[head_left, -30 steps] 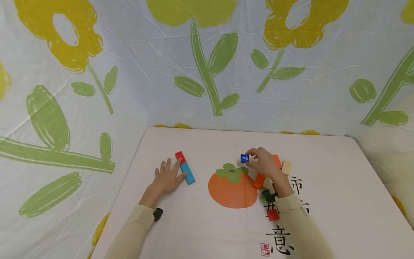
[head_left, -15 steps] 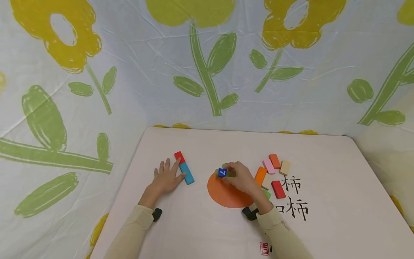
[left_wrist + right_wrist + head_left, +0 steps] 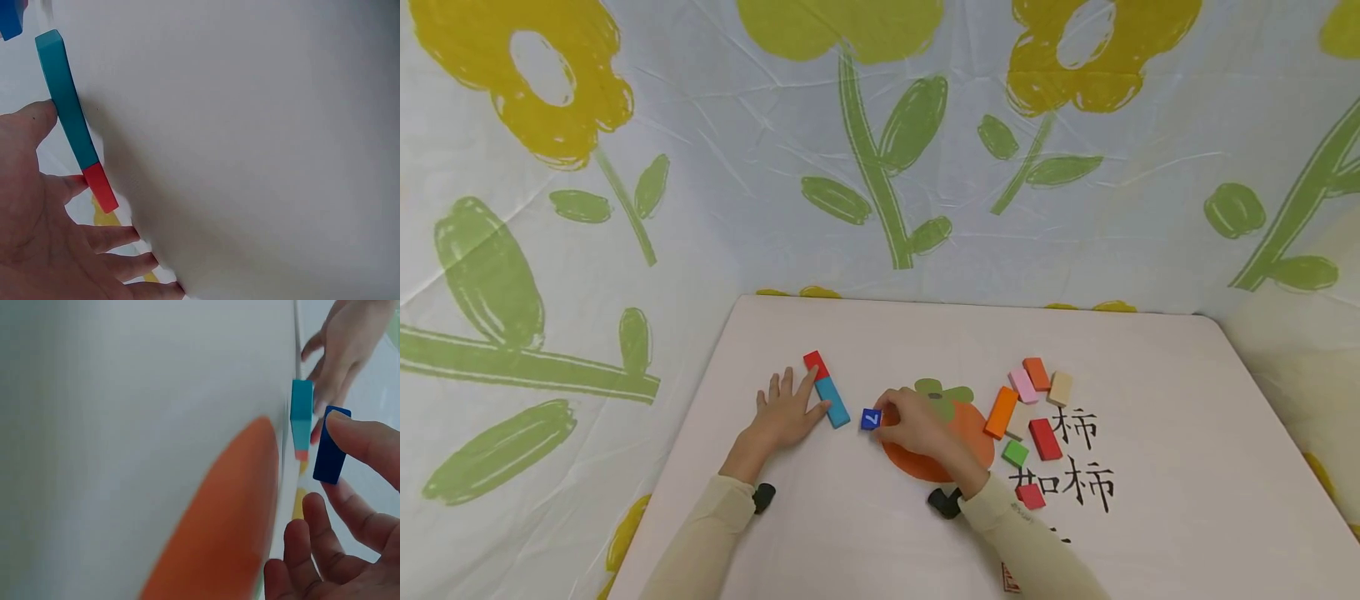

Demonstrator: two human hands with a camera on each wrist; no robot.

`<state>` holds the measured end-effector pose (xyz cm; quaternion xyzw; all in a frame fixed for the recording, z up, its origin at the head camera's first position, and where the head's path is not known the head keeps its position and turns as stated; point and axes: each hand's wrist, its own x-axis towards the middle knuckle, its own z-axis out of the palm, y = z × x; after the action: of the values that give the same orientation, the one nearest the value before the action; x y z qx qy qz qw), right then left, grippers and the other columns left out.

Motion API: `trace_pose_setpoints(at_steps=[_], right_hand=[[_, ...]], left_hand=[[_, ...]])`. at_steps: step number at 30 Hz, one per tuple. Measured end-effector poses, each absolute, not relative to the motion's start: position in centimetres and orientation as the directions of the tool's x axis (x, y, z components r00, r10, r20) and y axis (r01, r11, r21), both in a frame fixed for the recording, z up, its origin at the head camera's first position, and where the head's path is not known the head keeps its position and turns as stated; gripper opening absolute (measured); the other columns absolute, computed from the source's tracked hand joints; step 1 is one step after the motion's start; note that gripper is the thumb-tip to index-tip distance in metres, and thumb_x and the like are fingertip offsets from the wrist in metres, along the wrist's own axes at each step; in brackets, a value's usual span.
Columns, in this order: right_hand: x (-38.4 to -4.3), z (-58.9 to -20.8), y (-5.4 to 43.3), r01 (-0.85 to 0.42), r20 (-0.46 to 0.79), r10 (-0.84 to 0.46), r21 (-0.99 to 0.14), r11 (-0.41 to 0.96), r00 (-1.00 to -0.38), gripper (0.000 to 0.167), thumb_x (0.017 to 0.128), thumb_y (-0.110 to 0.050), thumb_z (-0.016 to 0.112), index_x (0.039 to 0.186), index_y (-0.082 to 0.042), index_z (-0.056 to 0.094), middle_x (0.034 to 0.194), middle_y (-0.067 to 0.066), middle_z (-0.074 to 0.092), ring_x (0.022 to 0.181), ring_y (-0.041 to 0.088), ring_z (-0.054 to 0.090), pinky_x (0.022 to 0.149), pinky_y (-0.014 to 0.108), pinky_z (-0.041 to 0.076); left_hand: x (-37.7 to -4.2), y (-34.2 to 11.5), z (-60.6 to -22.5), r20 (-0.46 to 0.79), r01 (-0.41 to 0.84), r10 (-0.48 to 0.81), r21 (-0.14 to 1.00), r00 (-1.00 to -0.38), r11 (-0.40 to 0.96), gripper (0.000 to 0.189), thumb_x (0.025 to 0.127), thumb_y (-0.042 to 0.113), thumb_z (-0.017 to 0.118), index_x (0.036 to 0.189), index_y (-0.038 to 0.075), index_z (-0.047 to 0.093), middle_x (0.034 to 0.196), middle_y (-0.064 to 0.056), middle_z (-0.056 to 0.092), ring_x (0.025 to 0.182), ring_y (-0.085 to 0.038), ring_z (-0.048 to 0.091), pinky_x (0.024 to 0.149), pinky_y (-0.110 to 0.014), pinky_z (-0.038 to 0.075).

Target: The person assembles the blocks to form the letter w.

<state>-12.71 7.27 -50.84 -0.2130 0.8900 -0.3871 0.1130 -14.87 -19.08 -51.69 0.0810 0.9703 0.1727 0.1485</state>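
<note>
My right hand [image 3: 917,425] pinches a dark blue block [image 3: 871,419] with a white 7 on its face, between thumb and index finger. In the right wrist view the blue block [image 3: 332,445] shows its plain side, its ends under thumb and fingertip. A short red block [image 3: 815,363] and a longer light blue block [image 3: 832,403] lie end to end in one row at the left. My left hand [image 3: 782,417] lies with fingers spread beside that row. Its thumb touches the light blue block [image 3: 67,103], and its index fingertip touches the red block [image 3: 100,188].
Several loose blocks lie right of the printed persimmon [image 3: 973,437]: orange [image 3: 1002,412], pink [image 3: 1023,386], red [image 3: 1046,439], natural wood [image 3: 1061,388] and green [image 3: 1015,453] among them. A flower-printed cloth [image 3: 775,233] stands behind the white table [image 3: 1187,400].
My right hand has carried the blue block leftward from the block pile, across the persimmon print, to near the light blue block. The left hand has stayed in place.
</note>
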Motion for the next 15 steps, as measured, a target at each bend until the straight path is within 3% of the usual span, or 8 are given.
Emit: trace_pose_setpoints(at_steps=[9,15], right_hand=[[-12.8,-51.5,5.3,-0.327,-0.045,-0.475,-0.668,0.669,-0.879,0.026,0.083,-0.022,0.084,0.102,-0.012,0.071,0.082,0.002,0.057,0.077,0.014,0.049,0.066,0.028,0.044],[-12.6,-51.9,4.6,-0.298,-0.078,-0.437,-0.624,0.722,-0.896,0.028,0.08,-0.027,0.085,0.101,-0.014,0.072,0.081,-0.002,0.054,0.08,0.016,0.047,0.072,0.036,0.036]], left_hand=[[-14.8,-18.9,-51.6,-0.253,0.103,0.2,0.352,-0.947,0.93,0.078,0.1,0.053,0.051,0.161,0.014,0.021,0.16,-0.033,0.011,0.144,-0.057,0.004,0.108,-0.075,0.006],[-14.8,-19.0,-51.8,-0.245,0.114,0.208,0.35,-0.947,0.93,0.078,0.1,0.054,0.049,0.161,0.015,0.019,0.16,-0.034,0.011,0.144,-0.058,0.004,0.107,-0.076,0.005]])
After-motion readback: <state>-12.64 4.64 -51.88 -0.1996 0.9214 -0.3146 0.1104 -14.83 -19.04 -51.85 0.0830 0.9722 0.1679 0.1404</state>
